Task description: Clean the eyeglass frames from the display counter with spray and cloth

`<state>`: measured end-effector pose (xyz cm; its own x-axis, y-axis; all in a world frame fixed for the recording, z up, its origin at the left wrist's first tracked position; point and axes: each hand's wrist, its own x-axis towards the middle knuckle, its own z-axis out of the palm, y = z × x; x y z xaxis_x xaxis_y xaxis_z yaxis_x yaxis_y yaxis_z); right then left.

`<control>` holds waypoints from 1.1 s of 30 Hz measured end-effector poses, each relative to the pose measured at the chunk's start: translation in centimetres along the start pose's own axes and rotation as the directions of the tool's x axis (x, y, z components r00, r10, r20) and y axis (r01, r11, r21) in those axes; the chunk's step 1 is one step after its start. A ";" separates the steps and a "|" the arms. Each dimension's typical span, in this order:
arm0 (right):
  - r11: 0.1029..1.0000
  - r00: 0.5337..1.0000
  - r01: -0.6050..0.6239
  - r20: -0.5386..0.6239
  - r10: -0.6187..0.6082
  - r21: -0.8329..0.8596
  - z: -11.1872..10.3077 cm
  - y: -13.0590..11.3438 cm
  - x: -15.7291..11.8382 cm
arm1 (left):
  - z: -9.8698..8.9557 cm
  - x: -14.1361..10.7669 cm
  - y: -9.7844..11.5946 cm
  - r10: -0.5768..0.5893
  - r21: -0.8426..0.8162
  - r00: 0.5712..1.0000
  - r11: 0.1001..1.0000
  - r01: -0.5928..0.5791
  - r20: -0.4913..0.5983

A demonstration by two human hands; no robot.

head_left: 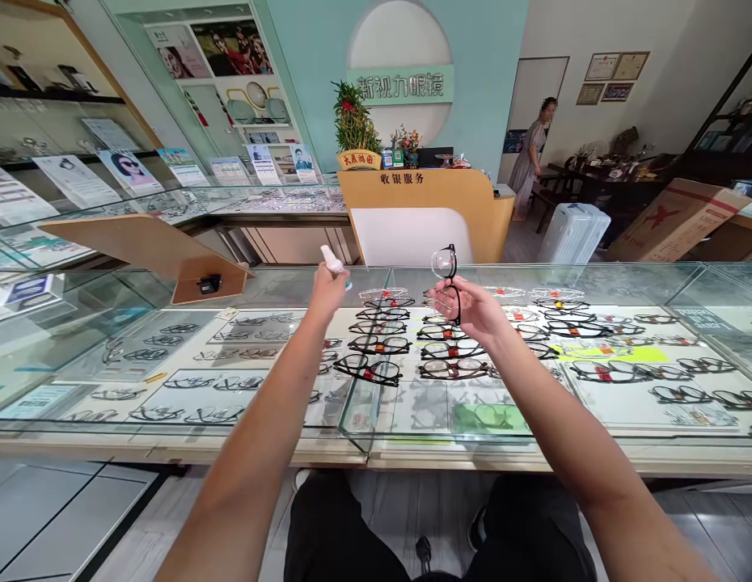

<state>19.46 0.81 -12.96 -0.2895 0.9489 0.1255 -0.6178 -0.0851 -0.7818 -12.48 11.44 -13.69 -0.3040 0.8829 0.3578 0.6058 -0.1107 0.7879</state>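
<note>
Leaning over a glass display counter across the middle of the frame, holding both hands above it. Curling the fingers of the left hand around a small white object just left of centre, gripping it with its tip poking upward and a teal bit showing at its lower right, but being unable to tell its exact kind. Pinching a pair of black-rimmed eyeglasses between thumb and fingers of the right hand, just right of centre, holding the pair on end with one clear lens above the fingertips. Looking down on rows of red-tagged eyeglasses beneath and between the hands, with more frames at left. Facing a wooden cash desk at upper centre, a tilted brown board at left, and, at upper right, a person near a pale suitcase and a cardboard box.
</note>
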 end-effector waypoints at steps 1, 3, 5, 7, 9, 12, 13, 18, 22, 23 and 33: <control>1.000 1.000 0.003 -0.001 -0.003 0.003 0.0 -0.1 0.0 | -0.6 0.4 -1.1 -0.027 0.050 1.000 0.998 0.026 0.012; 1.000 1.000 0.003 0.004 -0.003 0.008 -0.1 -0.2 0.0 | -1.6 0.8 -3.1 -0.077 0.151 0.996 0.986 0.070 0.040; 1.000 1.000 -0.001 0.008 0.001 0.019 0.0 -0.3 -0.1 | -2.2 0.6 -4.8 -0.111 0.236 0.993 0.967 0.096 0.049; 1.000 1.000 -0.002 0.008 0.002 0.025 0.0 -0.4 -0.1 | -2.5 0.4 -6.1 -0.129 0.296 0.990 0.949 0.106 0.056; 1.000 1.000 0.002 0.010 -0.002 0.022 -0.1 -0.4 -0.2 | -2.6 0.2 -7.1 -0.139 0.338 0.988 0.935 0.110 0.065; 1.000 1.000 0.012 0.023 -0.012 0.015 -0.2 -0.5 -0.2 | -2.6 0.3 -7.9 -0.150 0.382 0.986 0.918 0.110 0.077; 1.000 1.000 0.014 0.027 -0.015 0.017 -0.2 -0.5 -0.2 | -2.5 0.3 -8.1 -0.152 0.394 0.985 0.913 0.108 0.082; 0.998 1.000 0.010 0.020 -0.012 0.068 -0.1 -0.6 -0.1 | -2.5 0.3 -8.1 -0.171 0.446 0.977 0.890 0.098 0.127; 0.994 1.000 0.010 0.012 -0.012 0.105 0.1 -0.8 -0.2 | -4.3 -1.5 -7.7 -0.180 0.502 0.973 0.861 0.083 0.147; 0.993 1.000 0.011 0.010 -0.012 0.114 0.1 -0.9 -0.2 | -5.1 -2.3 -7.7 -0.173 0.528 0.974 0.846 0.072 0.145; 0.990 1.000 -0.002 0.016 0.000 0.140 0.5 -1.0 -0.1 | -11.4 -9.0 -9.8 -0.211 0.664 0.944 0.748 -0.009 0.252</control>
<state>19.77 0.67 -11.90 -0.3011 0.9439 0.1357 -0.7134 -0.1285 -0.6888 -24.05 -0.58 -18.90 -0.2301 0.9721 0.0452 0.9440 0.2117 0.2533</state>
